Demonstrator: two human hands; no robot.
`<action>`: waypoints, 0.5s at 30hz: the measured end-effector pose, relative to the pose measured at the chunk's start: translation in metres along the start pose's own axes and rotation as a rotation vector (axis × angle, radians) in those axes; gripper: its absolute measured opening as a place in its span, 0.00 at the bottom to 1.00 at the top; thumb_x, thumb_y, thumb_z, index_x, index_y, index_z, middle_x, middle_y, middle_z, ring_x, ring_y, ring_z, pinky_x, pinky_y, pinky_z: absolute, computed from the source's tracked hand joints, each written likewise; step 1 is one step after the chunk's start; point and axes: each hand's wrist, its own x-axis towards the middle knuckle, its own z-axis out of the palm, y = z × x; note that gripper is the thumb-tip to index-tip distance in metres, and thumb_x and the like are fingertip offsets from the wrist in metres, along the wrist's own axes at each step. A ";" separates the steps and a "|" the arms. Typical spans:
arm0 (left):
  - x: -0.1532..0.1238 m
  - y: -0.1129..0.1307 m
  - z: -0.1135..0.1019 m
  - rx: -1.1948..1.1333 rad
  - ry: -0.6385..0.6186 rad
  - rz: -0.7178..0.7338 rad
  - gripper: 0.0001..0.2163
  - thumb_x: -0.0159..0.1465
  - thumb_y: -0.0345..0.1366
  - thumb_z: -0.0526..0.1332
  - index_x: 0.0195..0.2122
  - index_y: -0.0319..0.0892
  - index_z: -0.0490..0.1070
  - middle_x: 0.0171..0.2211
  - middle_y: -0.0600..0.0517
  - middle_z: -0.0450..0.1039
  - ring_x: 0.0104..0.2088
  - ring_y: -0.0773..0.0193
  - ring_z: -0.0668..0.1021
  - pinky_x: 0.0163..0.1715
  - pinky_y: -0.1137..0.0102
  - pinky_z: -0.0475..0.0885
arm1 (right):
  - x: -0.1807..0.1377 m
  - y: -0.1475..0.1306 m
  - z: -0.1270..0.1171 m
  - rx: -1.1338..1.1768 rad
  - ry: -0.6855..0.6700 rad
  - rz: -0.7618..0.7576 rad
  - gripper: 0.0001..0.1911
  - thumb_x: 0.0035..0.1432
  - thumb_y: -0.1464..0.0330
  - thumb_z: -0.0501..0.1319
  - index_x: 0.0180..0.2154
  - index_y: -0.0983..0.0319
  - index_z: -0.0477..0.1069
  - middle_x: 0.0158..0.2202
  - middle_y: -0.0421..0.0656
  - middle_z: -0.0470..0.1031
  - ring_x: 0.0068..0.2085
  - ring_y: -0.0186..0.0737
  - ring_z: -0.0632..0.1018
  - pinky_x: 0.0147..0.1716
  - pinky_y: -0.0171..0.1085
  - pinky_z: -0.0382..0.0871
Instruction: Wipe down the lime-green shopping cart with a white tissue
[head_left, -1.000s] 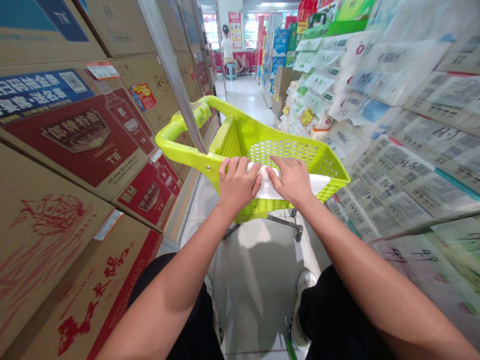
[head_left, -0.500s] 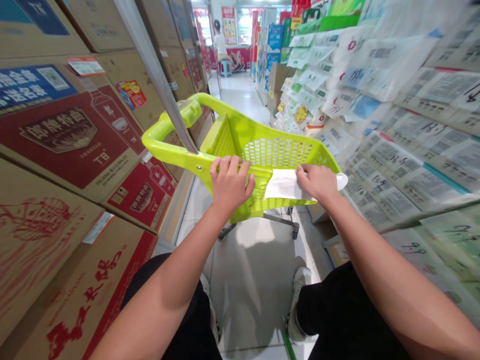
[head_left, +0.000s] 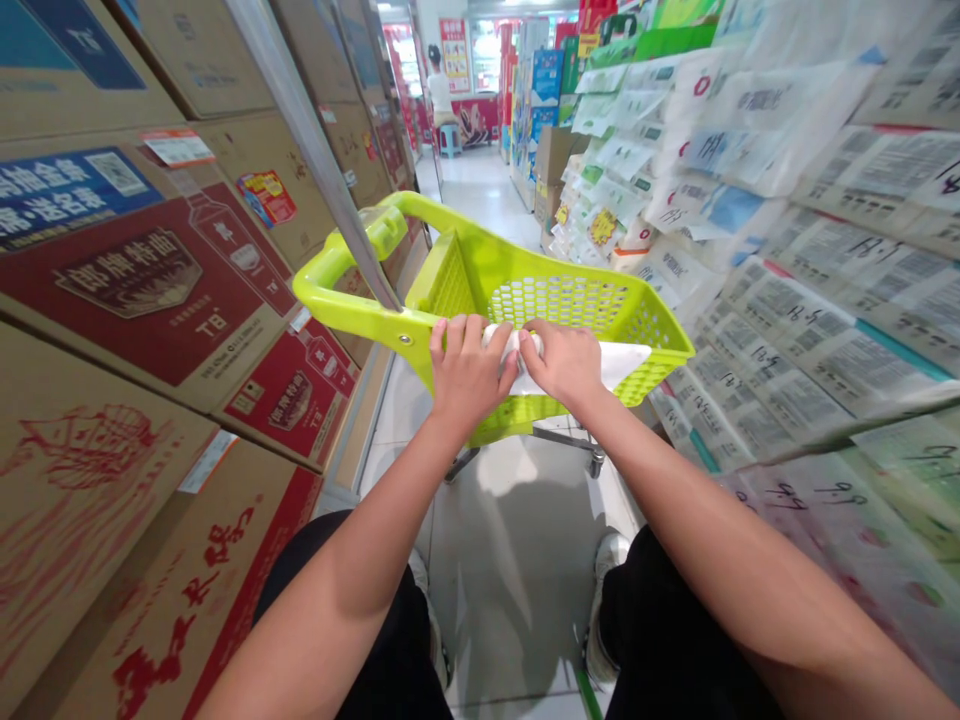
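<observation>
A lime-green plastic shopping cart point(head_left: 352, 308) stands sideways in front of me. My left hand point(head_left: 471, 365) is curled over the cart's near rim, fingers on top and thumb towards the right. Close beside it, my right hand point(head_left: 564, 362) presses a white cloth point(head_left: 624, 364) on the same rim. The cloth hangs over the near side wall, its loose end trailing to the right, and a bunched part shows between my two hands. Whether it is fabric or thick paper I cannot tell.
Stacked cartons point(head_left: 150, 290) rise on the left, with a slanting metal pole point(head_left: 315, 150) before them. Packs of tissue point(head_left: 817, 300) fill the right. A person point(head_left: 439, 90) is near a blue stool point(head_left: 450, 138) down the tiled aisle point(head_left: 487, 185).
My right hand has slid left along the rim with the white cloth, from near the cart's right end up to my left hand. The left hand stays in place on the rim.
</observation>
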 end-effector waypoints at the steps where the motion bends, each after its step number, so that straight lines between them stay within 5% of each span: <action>1: 0.000 -0.003 0.000 0.002 0.005 0.002 0.18 0.74 0.48 0.54 0.58 0.49 0.77 0.53 0.42 0.75 0.61 0.43 0.71 0.69 0.46 0.53 | 0.001 -0.001 -0.001 -0.008 -0.014 0.010 0.27 0.77 0.52 0.46 0.52 0.58 0.79 0.44 0.49 0.86 0.44 0.51 0.83 0.43 0.42 0.60; 15: -0.002 0.000 -0.002 -0.045 -0.033 -0.042 0.18 0.73 0.47 0.54 0.57 0.47 0.77 0.54 0.42 0.74 0.60 0.41 0.70 0.69 0.44 0.51 | -0.023 0.078 -0.011 -0.208 -0.065 0.168 0.27 0.74 0.55 0.47 0.46 0.60 0.82 0.36 0.52 0.84 0.35 0.49 0.80 0.33 0.41 0.50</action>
